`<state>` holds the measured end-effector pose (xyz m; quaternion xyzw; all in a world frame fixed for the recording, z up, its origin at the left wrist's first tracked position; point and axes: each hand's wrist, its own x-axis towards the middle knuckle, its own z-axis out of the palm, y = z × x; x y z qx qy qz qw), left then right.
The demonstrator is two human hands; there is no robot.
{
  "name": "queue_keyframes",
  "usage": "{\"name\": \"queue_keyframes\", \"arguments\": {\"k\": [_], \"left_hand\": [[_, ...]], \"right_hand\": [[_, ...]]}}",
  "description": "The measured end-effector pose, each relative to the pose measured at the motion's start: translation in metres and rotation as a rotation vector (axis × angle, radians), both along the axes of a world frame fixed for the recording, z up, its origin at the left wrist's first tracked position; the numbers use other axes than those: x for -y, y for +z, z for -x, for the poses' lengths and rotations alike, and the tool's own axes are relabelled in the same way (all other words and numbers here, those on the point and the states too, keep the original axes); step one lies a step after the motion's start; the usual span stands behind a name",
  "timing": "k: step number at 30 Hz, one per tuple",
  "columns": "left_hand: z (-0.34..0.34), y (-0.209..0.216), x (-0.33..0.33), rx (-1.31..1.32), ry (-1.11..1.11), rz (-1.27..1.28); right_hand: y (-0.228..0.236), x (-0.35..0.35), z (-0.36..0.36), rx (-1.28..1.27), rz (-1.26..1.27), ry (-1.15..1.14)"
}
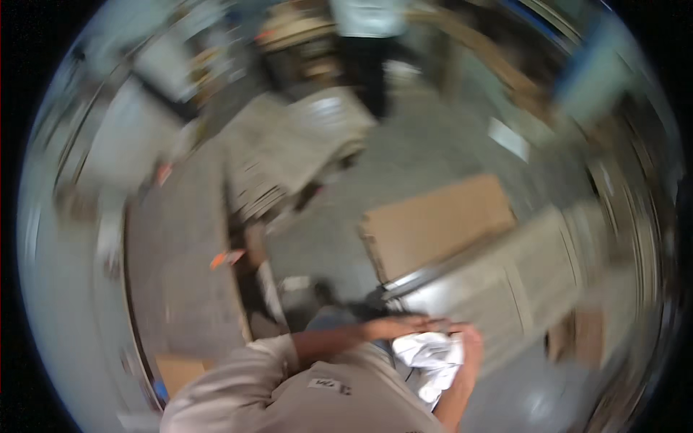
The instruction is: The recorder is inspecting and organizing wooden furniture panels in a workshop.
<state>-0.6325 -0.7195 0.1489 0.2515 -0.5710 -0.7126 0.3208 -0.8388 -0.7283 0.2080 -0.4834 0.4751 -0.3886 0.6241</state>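
Observation:
My left hand (401, 327) reaches across my body from the left, and its fingertips meet those of my right hand (471, 345). Between them hangs a crumpled white thing (428, 351), like thin cloth or plastic film; its kind is unclear. My right hand is closed on it along its right side. The left fingers are drawn together at its top edge, by a small greyish spot too blurred to name. Motion blur smears the fingertips of both hands.
Below my hands lies a long pale panelled board (498, 296), beside a flat brown cardboard sheet (440, 220). A dark-topped table (184, 252) runs along the left. Stacked cardboard (289, 144) stands further off. A person in a light top (369, 18) is at the far side.

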Motion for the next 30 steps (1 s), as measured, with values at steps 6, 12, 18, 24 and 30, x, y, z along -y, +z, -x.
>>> {"name": "queue_keyframes", "arguments": {"k": [6, 12, 18, 24, 30], "left_hand": [[-0.107, 0.024, -0.076, -1.023, 0.449, -0.825], [-0.238, 0.031, -0.22, -0.876, 1.55, -0.202], [-0.204, 0.007, -0.367, 0.835, 2.206, -0.733], [-0.136, -0.054, -0.49, 1.558, 2.106, -1.421], [-0.219, -0.01, -0.436, 1.474, 1.763, -1.953]], "right_hand": [[0.06, 0.047, -0.229, 0.172, 0.29, -0.072], [0.025, -0.096, -0.39, -0.4, 0.469, 1.181], [-0.002, -0.152, -0.469, -0.206, 0.393, 2.176], [-0.088, -0.055, -0.527, -0.584, 0.535, 1.818], [-0.205, 0.125, -0.575, -0.651, -0.187, 1.152]]}}
